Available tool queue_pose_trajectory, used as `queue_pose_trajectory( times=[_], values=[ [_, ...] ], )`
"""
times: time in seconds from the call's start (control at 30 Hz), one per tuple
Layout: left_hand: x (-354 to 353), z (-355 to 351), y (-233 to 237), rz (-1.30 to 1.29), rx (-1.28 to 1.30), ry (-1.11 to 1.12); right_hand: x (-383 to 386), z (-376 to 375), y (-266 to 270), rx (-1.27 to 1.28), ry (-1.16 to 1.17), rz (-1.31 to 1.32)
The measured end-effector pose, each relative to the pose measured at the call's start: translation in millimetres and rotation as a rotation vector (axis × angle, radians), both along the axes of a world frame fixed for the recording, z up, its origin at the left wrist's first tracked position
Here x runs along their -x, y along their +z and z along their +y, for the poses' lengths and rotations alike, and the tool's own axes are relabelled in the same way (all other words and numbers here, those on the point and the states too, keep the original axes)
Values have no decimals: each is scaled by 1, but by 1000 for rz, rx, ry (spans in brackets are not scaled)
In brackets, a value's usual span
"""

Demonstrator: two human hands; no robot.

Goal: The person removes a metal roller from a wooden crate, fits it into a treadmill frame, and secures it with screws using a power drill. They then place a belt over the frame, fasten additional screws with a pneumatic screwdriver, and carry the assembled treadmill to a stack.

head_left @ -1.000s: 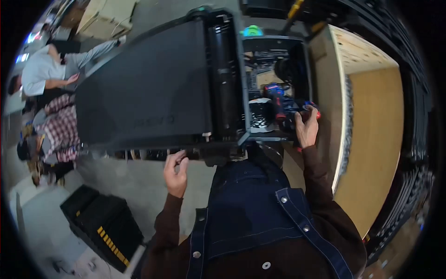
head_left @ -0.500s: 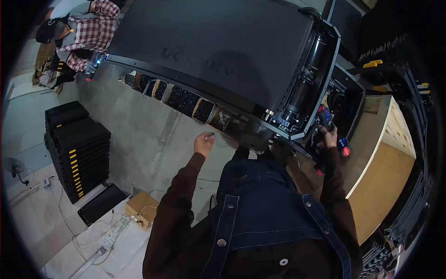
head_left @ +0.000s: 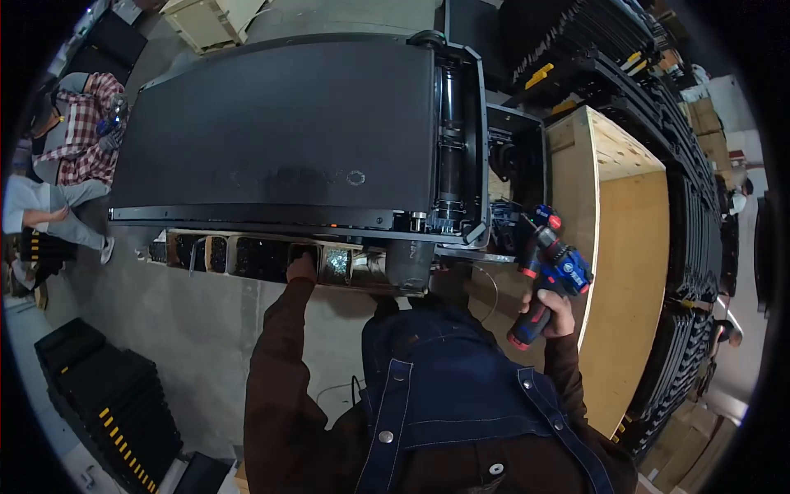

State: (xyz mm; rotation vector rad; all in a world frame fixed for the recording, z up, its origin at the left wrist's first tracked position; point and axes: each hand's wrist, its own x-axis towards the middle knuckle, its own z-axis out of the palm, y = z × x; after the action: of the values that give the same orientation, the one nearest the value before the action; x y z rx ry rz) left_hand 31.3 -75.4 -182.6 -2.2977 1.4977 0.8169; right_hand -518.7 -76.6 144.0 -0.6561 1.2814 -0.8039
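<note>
Right hand [head_left: 555,312] gripping cordless drill [head_left: 570,269] by its handle, drill head angled up-left beyond it. Left hand [head_left: 303,267] inside parts bin [head_left: 321,263]; grasp hidden, can't tell.

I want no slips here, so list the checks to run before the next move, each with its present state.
1. Right hand gripping the power drill: ok.
2. Drill held away from the black deck: ok, apart in view.
3. Left hand at the parts bins: ok, reaching into the row.
4. Part in the left hand: cannot tell, fingertips hidden.
5. Person in the plaid shirt clear of the drill: ok, beyond the deck's far end.
</note>
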Motion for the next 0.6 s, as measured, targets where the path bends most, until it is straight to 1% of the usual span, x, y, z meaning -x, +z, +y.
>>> queue_pose_trajectory(
  times=[0.07,0.13,0.2,0.23,0.27,0.3,0.33,0.4,0.43,0.47,0.5,0.57,0.6],
  values=[
    [1,4,4,8,31,-25,-27,8,8,16,-102,35],
    [-3,10,3,14,58,-47,-23,18,-5,17,-101,32],
    [-8,11,4,48,102,59,-26,28,-9,126,-7,301],
    [-9,9,5,55,112,59,-33,29,-3,223,22,342],
    [-14,12,7,98,144,123,-31,30,-2,226,26,344],
    [-20,19,11,136,169,189,-32,31,-1,272,111,449],
    [-24,22,14,128,163,200,-35,33,-2,316,202,550],
    [-28,24,15,170,169,187,-48,31,6,291,227,516],
    [-29,28,5,178,211,228,-56,26,13,275,239,495],
    [-33,32,-6,171,206,242,-62,24,14,317,262,482],
    [-34,31,-9,456,286,565,-63,25,12,317,277,476],
    [-31,41,-13,741,373,894,-61,26,8,358,360,522],
    [-15,46,15,950,459,830,-71,25,16,359,365,519]
  ],
)
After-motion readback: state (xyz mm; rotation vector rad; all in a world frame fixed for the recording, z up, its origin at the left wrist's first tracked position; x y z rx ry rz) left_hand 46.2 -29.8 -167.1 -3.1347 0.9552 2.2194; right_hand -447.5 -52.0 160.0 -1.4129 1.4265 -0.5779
